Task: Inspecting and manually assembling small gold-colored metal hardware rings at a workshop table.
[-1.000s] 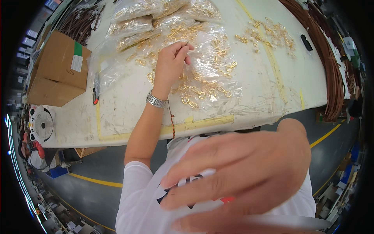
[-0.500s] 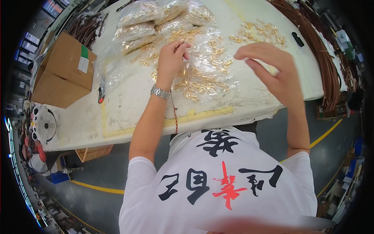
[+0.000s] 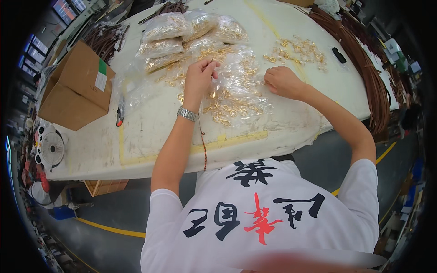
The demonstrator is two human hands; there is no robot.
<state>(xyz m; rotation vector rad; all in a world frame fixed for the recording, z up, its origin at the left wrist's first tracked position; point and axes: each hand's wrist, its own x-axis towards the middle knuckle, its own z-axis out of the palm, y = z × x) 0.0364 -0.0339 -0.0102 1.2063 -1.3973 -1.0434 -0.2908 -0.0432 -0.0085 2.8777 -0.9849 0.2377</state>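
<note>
Beneath my left hand (image 3: 199, 82) and its watch, a thin twisted red-brown cord (image 3: 203, 143) runs down to the table's front edge. The fingers of this hand are pinched together, with a small dark tip showing above them; the cord seems to pass up into the hand. Gold-coloured snap hooks (image 3: 227, 109) lie on clear plastic between my hands. On the right, my right hand (image 3: 283, 83) rests low beside the plastic with fingers curled; what they hold, if anything, is hidden. Beyond it is a loose group of gold hooks (image 3: 298, 50).
Full clear bags of hooks (image 3: 166, 27) are piled at the back. A cardboard box (image 3: 79, 86), a red-black cutter (image 3: 119, 117) and a white fan (image 3: 51, 148) stand or lie left. A black object (image 3: 339, 55) and brown leather-like strips (image 3: 371, 86) lie right.
My right hand has come down and left from above the table, its spread fingers now curled beside the plastic. My left hand keeps its pinch, almost in place.
</note>
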